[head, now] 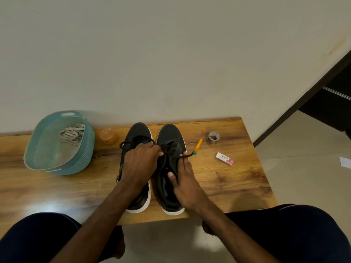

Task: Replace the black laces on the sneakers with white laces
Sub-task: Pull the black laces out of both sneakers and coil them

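Note:
Two black sneakers with white soles stand side by side on the wooden table, toes toward the wall: the left sneaker (pixel 139 132) and the right sneaker (pixel 169 135). My left hand (pixel 140 164) lies over the left sneaker and pinches the black lace (pixel 167 149) at the right sneaker's eyelets. My right hand (pixel 182 179) rests on the right sneaker, thumb inside its opening, fingers straight along its side. A loop of black lace (pixel 133 142) lies on the left sneaker. White laces (pixel 71 134) lie in the teal basket (pixel 83 158).
On the wooden table (pixel 228 186) lie an orange cutter (pixel 198 145), a tape roll (pixel 213 137), a small white box (pixel 224 158) and an orange lid (pixel 108 136). The wall stands just behind. My knees are at the table's near edge.

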A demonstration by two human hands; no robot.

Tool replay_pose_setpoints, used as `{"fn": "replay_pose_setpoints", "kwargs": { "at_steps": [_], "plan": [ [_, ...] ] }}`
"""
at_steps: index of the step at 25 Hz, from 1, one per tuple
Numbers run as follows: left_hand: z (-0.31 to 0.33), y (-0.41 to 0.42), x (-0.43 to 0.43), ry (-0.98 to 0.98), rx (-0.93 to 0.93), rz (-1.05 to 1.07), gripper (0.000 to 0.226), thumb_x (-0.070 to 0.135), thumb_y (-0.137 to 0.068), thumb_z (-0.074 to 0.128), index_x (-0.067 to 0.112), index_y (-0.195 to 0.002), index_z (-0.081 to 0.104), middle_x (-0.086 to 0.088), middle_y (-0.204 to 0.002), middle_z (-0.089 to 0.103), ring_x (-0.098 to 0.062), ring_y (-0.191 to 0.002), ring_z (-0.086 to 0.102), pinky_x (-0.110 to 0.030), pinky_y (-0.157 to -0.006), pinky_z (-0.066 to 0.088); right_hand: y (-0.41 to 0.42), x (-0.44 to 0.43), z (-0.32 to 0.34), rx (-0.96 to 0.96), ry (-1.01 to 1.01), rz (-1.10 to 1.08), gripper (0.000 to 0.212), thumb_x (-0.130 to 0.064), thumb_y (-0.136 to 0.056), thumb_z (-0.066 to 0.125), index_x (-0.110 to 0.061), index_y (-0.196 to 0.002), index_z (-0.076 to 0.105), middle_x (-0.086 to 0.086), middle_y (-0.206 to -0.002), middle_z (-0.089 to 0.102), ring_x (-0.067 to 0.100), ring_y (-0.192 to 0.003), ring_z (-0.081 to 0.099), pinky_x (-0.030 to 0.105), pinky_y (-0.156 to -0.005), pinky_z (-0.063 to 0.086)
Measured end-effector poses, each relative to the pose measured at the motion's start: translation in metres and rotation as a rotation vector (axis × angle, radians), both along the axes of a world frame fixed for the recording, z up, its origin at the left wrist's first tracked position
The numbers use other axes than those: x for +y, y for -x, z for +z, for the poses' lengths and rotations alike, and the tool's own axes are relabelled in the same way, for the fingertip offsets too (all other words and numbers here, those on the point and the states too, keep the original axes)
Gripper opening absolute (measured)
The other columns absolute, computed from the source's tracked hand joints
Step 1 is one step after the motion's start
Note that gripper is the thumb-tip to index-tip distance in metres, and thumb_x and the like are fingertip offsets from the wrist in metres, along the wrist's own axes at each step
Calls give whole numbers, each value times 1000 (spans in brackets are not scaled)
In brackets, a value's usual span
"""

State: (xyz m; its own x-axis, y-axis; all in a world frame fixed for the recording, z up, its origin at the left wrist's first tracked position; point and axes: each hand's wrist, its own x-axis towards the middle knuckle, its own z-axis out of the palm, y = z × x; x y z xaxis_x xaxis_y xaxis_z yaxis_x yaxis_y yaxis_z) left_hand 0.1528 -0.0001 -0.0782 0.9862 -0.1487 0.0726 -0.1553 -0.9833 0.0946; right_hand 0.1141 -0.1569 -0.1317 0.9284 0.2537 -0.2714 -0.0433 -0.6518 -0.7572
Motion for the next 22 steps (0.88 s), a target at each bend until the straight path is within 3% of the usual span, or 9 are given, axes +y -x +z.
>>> {"fn": "replay_pose_setpoints", "kwargs": {
  "at_steps": [4, 7, 11, 14, 17, 20, 22],
  "plan": [
    [26, -8, 24, 4, -143, 152, 16, 27, -96, 57, 21, -98, 72, 1, -93, 68, -22, -75, 62, -25, -53, 33, -1, -1, 5, 5, 14, -1, 69, -38, -106, 33, -18, -157, -10, -4, -165, -17, 17, -152, 2, 30, -122, 12],
    [36, -9, 46, 14, -121, 267, 21, 30, -97, 56, 19, -103, 73, -3, -98, 68, -27, -85, 63, -34, -59, 45, -2, -1, 6, 32, 41, 4, 68, -39, -106, 31, -17, -157, -8, -4, -165, -17, 17, -153, 3, 31, -121, 14],
    [23, -2, 6, -35, -17, -58, 35, 34, -100, 50, 27, -134, 58, 3, -130, 60, -23, -109, 56, -33, -72, 48, -4, -3, 7, -29, 111, 5, 68, -45, -105, 29, -17, -158, -3, -4, -166, -9, 16, -153, -3, 33, -124, 12],
    [11, 1, -9, -37, 22, -117, 24, 31, -102, 46, 25, -118, 64, 4, -113, 63, -18, -104, 54, -26, -66, 38, -5, -2, 8, -94, 122, 39, 65, -42, -106, 29, -17, -159, 1, -3, -167, -1, 16, -153, 2, 34, -123, 17],
    [15, -1, 5, -92, -28, -34, 4, 19, -94, 60, 19, -97, 63, -1, -96, 64, -21, -93, 55, -28, -61, 31, -5, -3, 10, -99, 152, 35, 61, -36, -107, 28, -13, -159, 4, 1, -166, 4, 16, -153, 6, 29, -123, 14],
    [25, -10, 29, -73, -70, 122, 9, 10, -88, 66, 15, -93, 61, -4, -92, 62, -22, -85, 56, -30, -56, 34, -3, -4, 13, -54, 137, 30, 60, -35, -108, 27, -14, -159, 3, -1, -167, 2, 14, -153, 3, 24, -120, 8],
    [28, -11, 40, -29, -15, 132, 3, 20, -95, 61, 18, -97, 61, -1, -98, 61, -18, -88, 56, -29, -58, 39, -5, -5, 15, -55, 138, 32, 60, -35, -108, 28, -15, -159, 3, -1, -167, 3, 15, -153, 5, 26, -120, 10]
  ]
}}
